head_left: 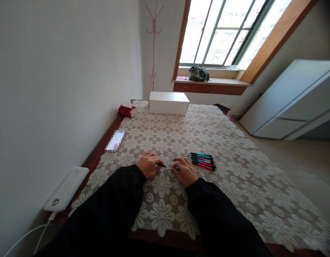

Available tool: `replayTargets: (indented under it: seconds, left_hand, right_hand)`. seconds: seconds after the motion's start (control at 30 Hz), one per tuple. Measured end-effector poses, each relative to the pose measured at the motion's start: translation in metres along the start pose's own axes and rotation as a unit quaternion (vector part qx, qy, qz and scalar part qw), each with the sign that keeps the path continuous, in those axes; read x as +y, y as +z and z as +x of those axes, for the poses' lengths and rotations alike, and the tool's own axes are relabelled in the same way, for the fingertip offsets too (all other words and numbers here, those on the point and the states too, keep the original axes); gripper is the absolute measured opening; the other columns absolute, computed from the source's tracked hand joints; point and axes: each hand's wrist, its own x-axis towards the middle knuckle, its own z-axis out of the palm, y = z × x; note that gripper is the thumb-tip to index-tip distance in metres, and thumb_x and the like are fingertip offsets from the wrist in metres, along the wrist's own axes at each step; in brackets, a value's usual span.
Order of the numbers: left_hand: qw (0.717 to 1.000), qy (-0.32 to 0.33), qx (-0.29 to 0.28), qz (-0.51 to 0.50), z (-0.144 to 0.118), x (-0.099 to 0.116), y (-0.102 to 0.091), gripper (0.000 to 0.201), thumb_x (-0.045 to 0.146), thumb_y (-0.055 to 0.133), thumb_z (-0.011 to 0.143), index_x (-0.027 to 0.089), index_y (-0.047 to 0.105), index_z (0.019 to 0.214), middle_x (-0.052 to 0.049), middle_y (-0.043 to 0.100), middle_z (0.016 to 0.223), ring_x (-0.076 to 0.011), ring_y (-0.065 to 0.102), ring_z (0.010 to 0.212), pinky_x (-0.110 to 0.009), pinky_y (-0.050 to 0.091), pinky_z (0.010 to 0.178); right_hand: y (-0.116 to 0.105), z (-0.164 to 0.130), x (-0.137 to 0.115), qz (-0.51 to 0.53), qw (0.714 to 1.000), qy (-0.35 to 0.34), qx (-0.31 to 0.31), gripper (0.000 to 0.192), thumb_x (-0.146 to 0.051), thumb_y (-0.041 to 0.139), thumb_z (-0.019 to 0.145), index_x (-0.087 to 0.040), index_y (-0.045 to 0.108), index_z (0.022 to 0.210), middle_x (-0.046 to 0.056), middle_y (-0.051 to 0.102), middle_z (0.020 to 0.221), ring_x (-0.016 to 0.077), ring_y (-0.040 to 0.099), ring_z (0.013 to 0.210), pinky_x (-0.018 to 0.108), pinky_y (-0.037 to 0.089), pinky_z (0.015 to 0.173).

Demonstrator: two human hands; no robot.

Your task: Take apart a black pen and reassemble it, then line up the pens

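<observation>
My left hand (149, 165) is closed on a black pen part (162, 165), which points toward my other hand. My right hand (185, 172) pinches a teal pen part (177, 169), mostly covered by the fingers. Between the two parts runs a thin pale piece, too small to make out well. Both hands rest low over the flower-patterned lace tablecloth (161, 216). Just right of my right hand lies a row of several pens (201, 161) with black, teal and red barrels, side by side.
A white box (167, 103) stands at the table's far end, with a red tissue pack (126, 111) to its left. Along the left edge lie a blurred-out phone-like object (115, 141) and a white power bank (66, 189) with a cable (43, 235).
</observation>
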Motion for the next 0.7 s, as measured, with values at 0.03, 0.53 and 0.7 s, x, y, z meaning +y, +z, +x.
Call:
replayTargets:
  seconds: [0.03, 0.53, 0.7]
  left_hand:
    - [1.000, 0.004, -0.002, -0.003, 0.0001, 0.0001, 0.0002, 0.012, 0.023, 0.067, 0.086, 0.025, 0.072, 0.096, -0.001, 0.077, 0.097, -0.0232, 0.064, 0.100, -0.044, 0.043, 0.099]
    - [0.999, 0.005, 0.038, -0.012, 0.0013, 0.0009, -0.0026, 0.010, 0.027, 0.066, 0.089, 0.024, 0.073, 0.096, -0.002, 0.077, 0.095, -0.0213, 0.065, 0.096, -0.040, 0.045, 0.094]
    - [0.998, -0.016, 0.068, -0.007, 0.0013, 0.0005, -0.0062, 0.009, 0.027, 0.067, 0.088, 0.024, 0.073, 0.094, -0.002, 0.077, 0.092, -0.0215, 0.066, 0.094, -0.041, 0.045, 0.094]
  right_hand:
    - [0.0002, 0.0000, 0.0002, 0.002, 1.000, -0.002, 0.000, 0.007, -0.020, 0.062, 0.091, -0.024, 0.066, 0.086, 0.007, 0.068, 0.117, 0.0284, 0.056, 0.116, 0.046, 0.046, 0.097]
    - [-0.0059, 0.0026, -0.0040, 0.031, 0.998, 0.003, 0.057, 0.017, -0.036, 0.063, 0.093, -0.024, 0.068, 0.104, 0.009, 0.068, 0.116, 0.0284, 0.059, 0.113, 0.046, 0.044, 0.100]
    - [-0.0069, 0.0027, -0.0006, 0.019, 0.997, 0.021, 0.076, 0.016, -0.038, 0.062, 0.094, -0.024, 0.069, 0.100, 0.008, 0.068, 0.113, 0.0275, 0.060, 0.109, 0.045, 0.043, 0.098]
